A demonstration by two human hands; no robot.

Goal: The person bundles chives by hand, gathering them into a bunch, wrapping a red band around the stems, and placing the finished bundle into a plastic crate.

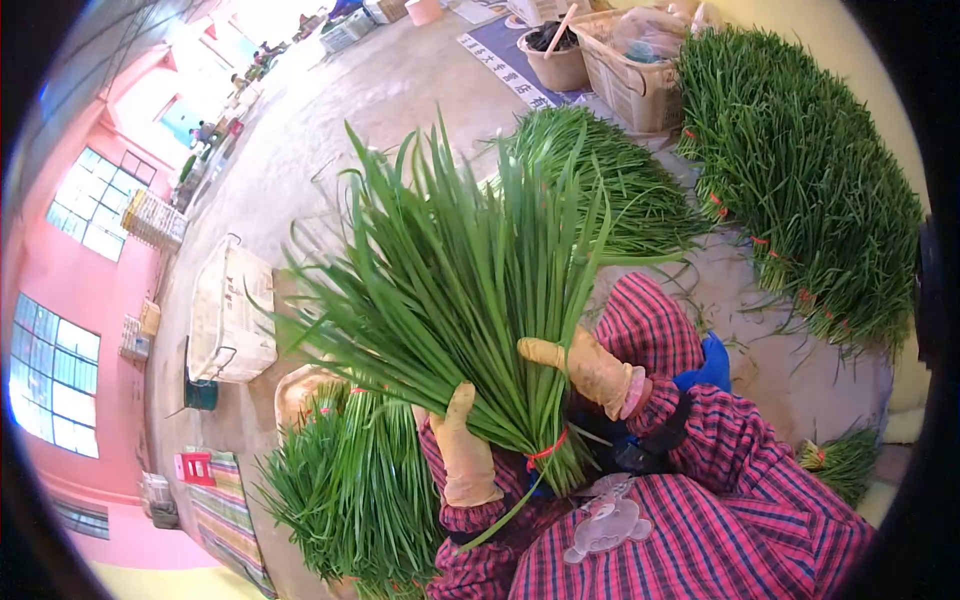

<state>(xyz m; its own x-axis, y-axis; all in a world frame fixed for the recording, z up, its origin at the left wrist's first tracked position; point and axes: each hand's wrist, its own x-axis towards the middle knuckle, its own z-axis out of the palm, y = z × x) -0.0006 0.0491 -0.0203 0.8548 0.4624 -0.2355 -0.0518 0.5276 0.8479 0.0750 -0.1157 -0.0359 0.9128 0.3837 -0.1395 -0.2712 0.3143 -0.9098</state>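
Observation:
A large bunch of garlic chives point(470, 300) stands upright in front of my body, its leaves fanning away from me. A red band point(547, 450) circles it near the cut ends. My left hand point(466, 452), in a cream glove, grips the bunch from the left with the thumb up. On the other side my right hand point(590, 370), gloved alike, is closed round the stems with its thumb across the leaves. The fingers behind the bunch are hidden. One loose leaf hangs down over my left sleeve point(470, 518).
Tied chive bunches point(360, 490) stand at my left; a big row point(800, 190) lines the right wall. A loose chive pile point(600, 180) lies ahead. Around are a white crate point(228, 310), a basket point(640, 90), a bucket point(556, 68), a red stool point(196, 468) and a small bunch point(842, 465).

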